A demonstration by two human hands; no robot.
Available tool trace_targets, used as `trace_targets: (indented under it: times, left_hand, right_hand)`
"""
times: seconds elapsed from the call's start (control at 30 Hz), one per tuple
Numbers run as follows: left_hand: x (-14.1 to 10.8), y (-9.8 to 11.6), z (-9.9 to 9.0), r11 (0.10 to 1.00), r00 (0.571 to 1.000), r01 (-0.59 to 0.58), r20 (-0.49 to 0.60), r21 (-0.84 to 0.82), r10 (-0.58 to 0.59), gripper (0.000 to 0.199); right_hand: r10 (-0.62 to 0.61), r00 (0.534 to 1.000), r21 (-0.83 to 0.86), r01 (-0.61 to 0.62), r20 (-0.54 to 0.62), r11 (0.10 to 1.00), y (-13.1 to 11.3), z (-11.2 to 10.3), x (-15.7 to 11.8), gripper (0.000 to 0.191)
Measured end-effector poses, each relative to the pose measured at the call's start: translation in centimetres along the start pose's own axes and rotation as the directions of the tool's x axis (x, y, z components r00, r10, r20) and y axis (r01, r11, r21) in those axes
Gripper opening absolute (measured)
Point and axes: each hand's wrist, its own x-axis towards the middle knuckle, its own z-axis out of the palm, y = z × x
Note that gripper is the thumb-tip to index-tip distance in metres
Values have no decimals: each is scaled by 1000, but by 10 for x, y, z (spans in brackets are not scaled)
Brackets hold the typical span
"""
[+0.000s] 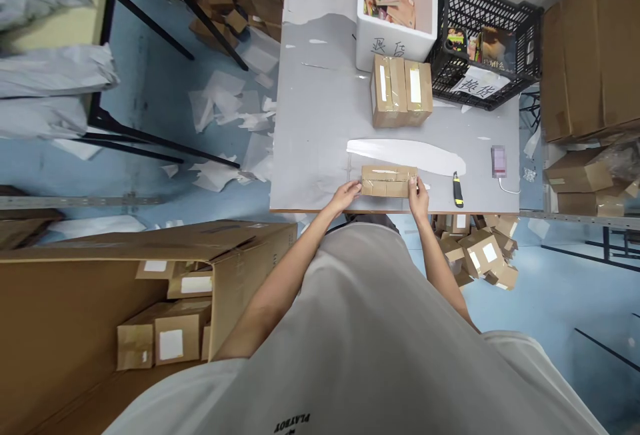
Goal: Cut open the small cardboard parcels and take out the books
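Observation:
A small taped cardboard box (386,187) lies near the front edge of the grey table, between my two hands. My left hand (347,194) grips its left end with thumb and fingers. At the opposite end, my right hand (419,196) holds the box by its right side. Just beyond the box is a long white sheet of paper (405,152). To the right of my right hand rests a black and yellow utility knife (457,190), its tip touching the paper's end.
Farther back stand two taped cardboard boxes (401,92), a white foam bin (395,45) with packets and a black plastic crate (485,45). A phone-like device (499,161) with a cable lies at right. A large open carton (250,275) stands lower left; boxes (480,248) pile on the floor.

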Motion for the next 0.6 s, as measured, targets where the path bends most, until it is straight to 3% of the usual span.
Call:
trace_targets:
  times: [0.13, 0.3, 0.43, 0.6]
  left_hand:
    - [1, 4, -1, 998, 997, -69, 46, 10, 69, 47]
    - [-5, -6, -42, 978, 981, -160, -93, 134, 173, 47]
    - [-16, -20, -74, 988, 973, -66, -211, 142, 96, 38]
    - [-27, -32, -90, 996, 973, -18, -226, 90, 38, 45]
  right_hand:
    - [77, 997, 172, -73, -16, 982, -2, 8, -2, 91]
    - [21, 999, 332, -35, 46, 943, -7, 38, -6, 87]
    - [-20, 980, 381, -59, 200, 923, -9, 67, -4, 86]
    - [-28, 958, 429, -101, 285, 898, -8, 79, 4, 87]
